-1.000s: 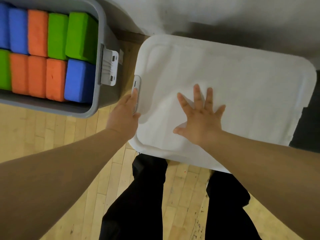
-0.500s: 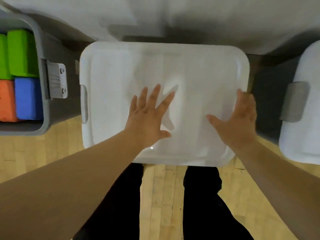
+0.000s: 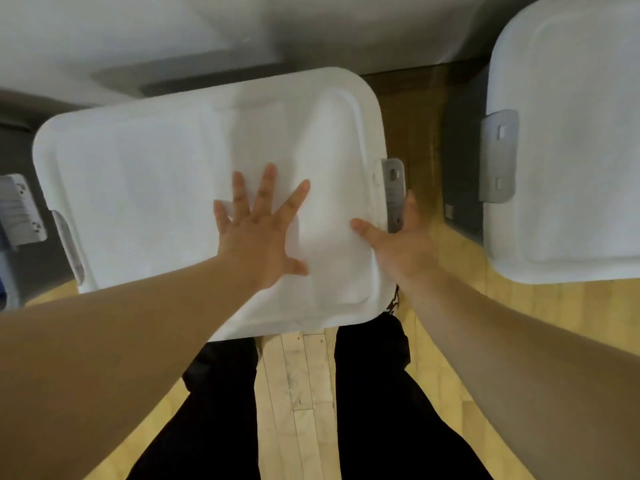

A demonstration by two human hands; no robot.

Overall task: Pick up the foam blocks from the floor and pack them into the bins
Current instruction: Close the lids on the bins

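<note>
The right hand (image 3: 401, 244) has shifted along the rim to the upright grey plastic latch (image 3: 393, 194), and the open grey plastic bin (image 3: 34, 268) has slipped almost out of view at left. The left hand (image 3: 258, 233) stays pressed flat, fingers spread, on the rectangular white plastic lid (image 3: 145, 181). The right hand clamps that lid's right edge, thumb on top, fingers down the side by the latch. The covered bin stands at the person's feet on the pale wooden floor (image 3: 301, 393), between the open bin and a second white-lidded bin (image 3: 568, 150).
</note>
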